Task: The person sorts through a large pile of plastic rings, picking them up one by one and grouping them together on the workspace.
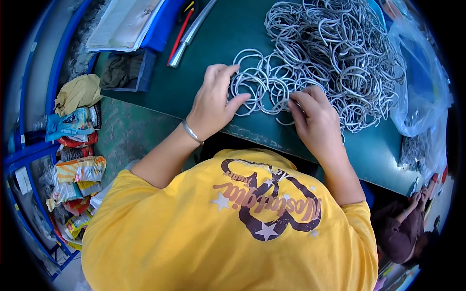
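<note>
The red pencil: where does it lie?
In the head view, the red pencil lies on the green table at upper left, beside a silver rod.

Workshop: wire-ring pile [335,53], green workbench [228,34].

a heap of wire rings [335,53] lies on the counter [228,34], spreading toward its right half. the left hand [213,104] rests at the heap's near left edge, the right hand [313,119] just right of it, both touching rings. a plastic bag [420,92] sits right of the heap. a metal bar [191,31] and papers [124,22] lie far left, behind the hands. crumpled packets [75,145] pile left of the counter.
</note>
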A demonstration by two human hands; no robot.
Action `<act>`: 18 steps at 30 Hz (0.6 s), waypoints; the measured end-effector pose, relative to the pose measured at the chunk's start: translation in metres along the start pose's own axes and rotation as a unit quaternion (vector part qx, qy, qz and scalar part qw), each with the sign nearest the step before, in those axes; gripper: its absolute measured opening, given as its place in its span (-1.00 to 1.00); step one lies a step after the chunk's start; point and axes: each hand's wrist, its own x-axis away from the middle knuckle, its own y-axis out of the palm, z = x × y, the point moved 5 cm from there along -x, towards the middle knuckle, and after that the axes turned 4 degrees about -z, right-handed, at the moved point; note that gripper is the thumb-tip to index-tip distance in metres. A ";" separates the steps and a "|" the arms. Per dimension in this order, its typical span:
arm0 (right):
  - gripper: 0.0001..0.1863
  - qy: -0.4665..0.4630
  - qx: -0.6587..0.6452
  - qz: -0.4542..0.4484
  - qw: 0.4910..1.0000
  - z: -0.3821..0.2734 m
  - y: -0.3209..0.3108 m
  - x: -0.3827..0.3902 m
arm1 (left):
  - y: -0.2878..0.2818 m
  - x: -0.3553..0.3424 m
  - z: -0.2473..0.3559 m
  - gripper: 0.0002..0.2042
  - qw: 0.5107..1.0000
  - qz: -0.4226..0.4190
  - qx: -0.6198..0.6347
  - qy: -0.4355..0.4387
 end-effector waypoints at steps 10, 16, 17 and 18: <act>-0.93 -0.034 0.088 -0.105 0.990 0.000 0.009 -0.017 | 0.009 -0.011 -0.010 -0.89 0.999 -0.030 -0.023 -0.014; -0.90 -0.052 0.094 -0.099 0.989 -0.005 0.007 -0.025 | 0.003 -0.013 -0.022 -0.89 0.982 -0.083 0.164 -0.051; -0.88 -0.043 0.094 -0.084 0.991 -0.006 0.008 -0.028 | 0.001 -0.011 -0.023 -0.90 0.971 -0.092 0.213 -0.060; -0.88 -0.061 0.112 -0.065 0.990 -0.012 0.006 -0.031 | -0.003 -0.010 -0.023 -0.90 0.964 -0.093 0.240 -0.062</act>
